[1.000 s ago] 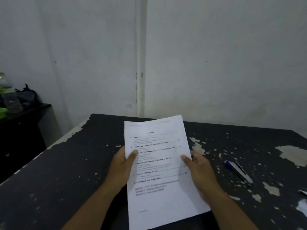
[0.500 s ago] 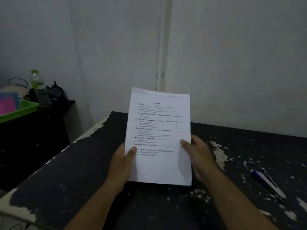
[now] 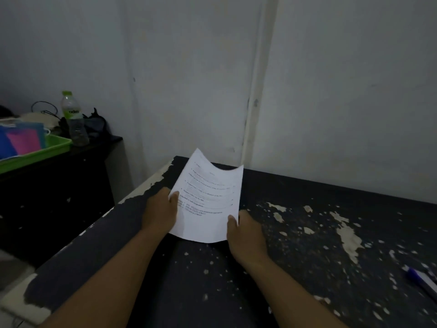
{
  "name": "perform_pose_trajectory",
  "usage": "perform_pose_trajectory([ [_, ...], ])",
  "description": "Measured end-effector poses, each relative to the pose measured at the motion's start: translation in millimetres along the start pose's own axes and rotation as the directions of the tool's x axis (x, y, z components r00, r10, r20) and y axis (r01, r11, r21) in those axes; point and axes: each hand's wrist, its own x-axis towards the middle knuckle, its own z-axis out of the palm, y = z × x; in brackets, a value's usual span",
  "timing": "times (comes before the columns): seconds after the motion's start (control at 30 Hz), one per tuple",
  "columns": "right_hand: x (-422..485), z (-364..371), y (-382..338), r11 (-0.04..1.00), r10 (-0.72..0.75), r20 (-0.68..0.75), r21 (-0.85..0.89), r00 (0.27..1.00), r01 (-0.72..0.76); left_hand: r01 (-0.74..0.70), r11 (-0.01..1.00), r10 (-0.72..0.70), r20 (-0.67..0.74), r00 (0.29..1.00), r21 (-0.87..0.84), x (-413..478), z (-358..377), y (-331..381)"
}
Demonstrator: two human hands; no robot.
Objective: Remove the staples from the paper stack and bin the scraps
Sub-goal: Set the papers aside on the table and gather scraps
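The scene is being lit dimly and evenly, with no lamp or window being shown and only soft shadow being cast under the paper [image 3: 208, 204] onto the dark table [image 3: 307, 233]. The printed lines on the paper are being smeared by blur, and both forearms and the pen [image 3: 423, 281] at the right edge are being rendered soft. Straight lines are being bent and stretched toward the frame edges by the wide lens, and no glare is being produced anywhere.

paper stack [image 3: 208, 200] | white, printed | curved, tilted, held above table
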Motion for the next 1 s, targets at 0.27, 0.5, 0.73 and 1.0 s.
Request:
perform_pose_trajectory([
  [0.27,17.1,20.8,0.2,0.948,-0.102,-0.108,-0.311,0.989,0.064,0.008,0.903,0.022,-0.065,0.998,0.43,12.3,11.8,-11.1],
  [0.5,16.2,23.8,3.1,0.91,-0.122,-0.091,-0.409,0.988,0.075,-0.022,0.887,0.06,-0.068,0.996,0.461,21.9,12.6,-15.4],
  [0.73,10.0,22.3,0.5,0.886,-0.108,-0.108,-0.461,0.988,0.047,-0.069,0.772,0.171,-0.101,0.98,0.632,16.4,9.4,-12.7],
  [1.0,3.6,-11.8,11.0,0.993,0.001,-0.103,0.115,0.995,0.011,-0.323,0.798,0.41,-0.066,0.909,0.509,-16.7,12.0,25.8],
])
